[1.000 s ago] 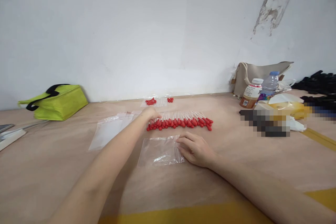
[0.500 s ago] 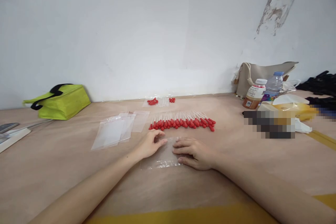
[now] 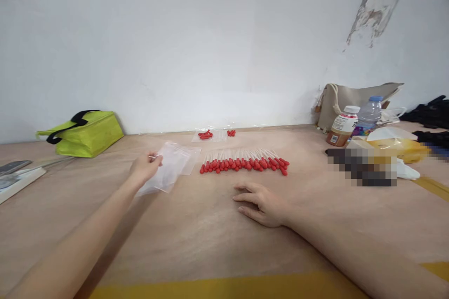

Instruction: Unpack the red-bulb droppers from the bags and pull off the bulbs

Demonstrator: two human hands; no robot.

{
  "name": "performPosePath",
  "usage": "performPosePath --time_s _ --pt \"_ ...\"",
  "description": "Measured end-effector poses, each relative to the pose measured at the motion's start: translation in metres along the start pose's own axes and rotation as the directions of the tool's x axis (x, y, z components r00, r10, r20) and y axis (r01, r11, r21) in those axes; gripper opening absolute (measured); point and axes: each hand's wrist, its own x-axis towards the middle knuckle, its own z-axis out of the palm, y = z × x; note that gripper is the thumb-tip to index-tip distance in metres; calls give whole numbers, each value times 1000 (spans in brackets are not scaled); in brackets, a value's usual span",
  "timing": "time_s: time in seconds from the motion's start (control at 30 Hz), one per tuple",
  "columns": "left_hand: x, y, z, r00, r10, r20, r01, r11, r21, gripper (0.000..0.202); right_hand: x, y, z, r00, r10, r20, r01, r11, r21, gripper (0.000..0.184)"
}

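My left hand (image 3: pixel 146 168) is closed, thumb and fingers pinched at the upper left edge of a clear plastic zip bag (image 3: pixel 166 168) among several overlapping bags. Over the bare table rests my right hand (image 3: pixel 261 203), its fingers apart and nothing in them. Beyond it lies a row of red-tipped sticks (image 3: pixel 245 163), side by side, with their pale thin ends pointing toward the wall. Farther back, flat clear packaging (image 3: pixel 219 135) lies near small red pieces (image 3: pixel 205 135).
A lime-green bag (image 3: pixel 89 135) with a black strap stands at the left, near a phone (image 3: pixel 14 167). On the right are a brown-drink bottle (image 3: pixel 343 126), a blue-capped bottle (image 3: pixel 370 112), a beige bag (image 3: pixel 351 96) and a yellow packet (image 3: pixel 396 145). A white wall closes the back.
My left hand has moved left from the middle to the overlapping bags and closed on one. The clear bag that lay between my hands is gone from there. My right hand stays put.
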Motion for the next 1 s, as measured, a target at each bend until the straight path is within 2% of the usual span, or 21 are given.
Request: performPosePath --time_s 0.13,0.3,0.37,0.43,0.47,0.53,0.6,0.67,0.77,0.87,1.0 --pt "15 -24 3 987 -141 -80 149 983 105 31 0 -1 0 1000 4 -19 -4 1000 3 31" --pt "8 -30 20 980 -173 -101 192 955 226 41 0 1 2 1000 -5 -20 5 1000 5 31" --pt "1 -27 24 985 -61 -161 108 947 303 38 0 1 3 1000 -14 -26 14 1000 7 31" --pt "-10 -19 27 970 172 -171 -102 929 356 31 1 2 3 999 -21 -26 22 1000 10 31" --pt "-16 -13 29 941 311 -134 -251 905 343 27 1 2 3 999 -24 -27 25 1000 12 31" --pt "-28 1 35 836 548 -26 -532 821 208 23 2 2 3 999 -32 -27 33 999 19 31" --pt "-38 17 44 733 679 35 -680 732 43 24 2 2 2 999 -37 -25 37 999 25 31" --pt "-42 32 54 697 715 50 -714 699 -47 27 2 1 2 999 -40 -25 41 999 28 31" --pt "-40 46 67 706 705 62 -699 709 -98 32 3 1 1 998 -47 -31 49 998 34 31" --pt "-34 49 77 713 699 56 -689 713 -133 38 3 0 1 999 -42 -26 43 998 35 32" --pt "-31 43 84 683 726 79 -709 685 -167 44 5 5 -4 1000 -9 27 9 1000 9 40"
